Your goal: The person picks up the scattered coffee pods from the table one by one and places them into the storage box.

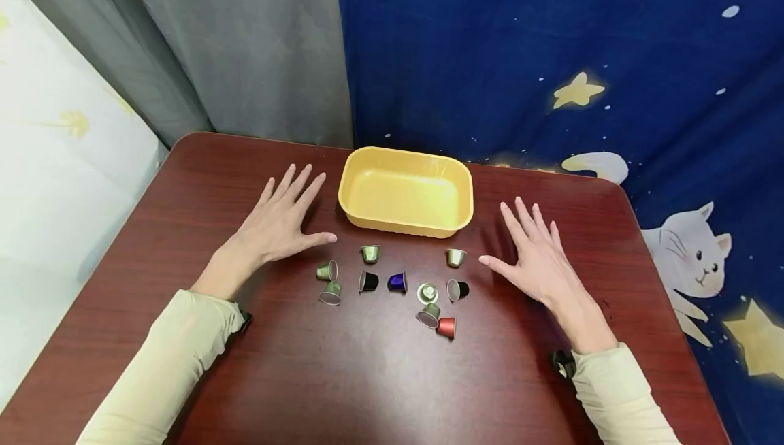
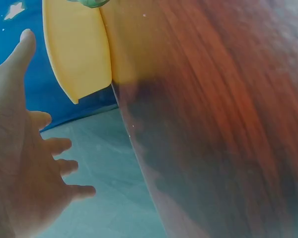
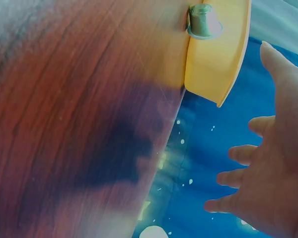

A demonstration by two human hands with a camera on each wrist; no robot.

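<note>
Left sleeve (image 1: 153, 363) and right sleeve (image 1: 618, 390) cut off at bottom edge, head view; red capsule (image 1: 445, 327) just right of lower centre, axis roughly left-right, narrow end left; dark-green capsule (image 1: 431, 311) beside it, lid toward lower left, can't tell if they touch; pale capsule (image 1: 429, 292) above, base up; right black capsule (image 1: 463, 289) and left black capsule (image 1: 370, 282) point narrow ends right, blue capsule (image 1: 397, 282) left; two near-centre capsules higher up, left one (image 1: 370, 254) and right one (image 1: 455, 258), narrow ends toward bottom of frame; right hand (image 1: 539, 261) mid-right, left hand (image 1: 275, 224) mid-left, both spread wide, fingers straight, holding nothing; table contact unclear; yellow tray (image 1: 398, 224) upper centre, long axis left-right, clipped by top edge in both wrist views; blue curtain (image 1: 490, 57) behind, upper right.
</note>
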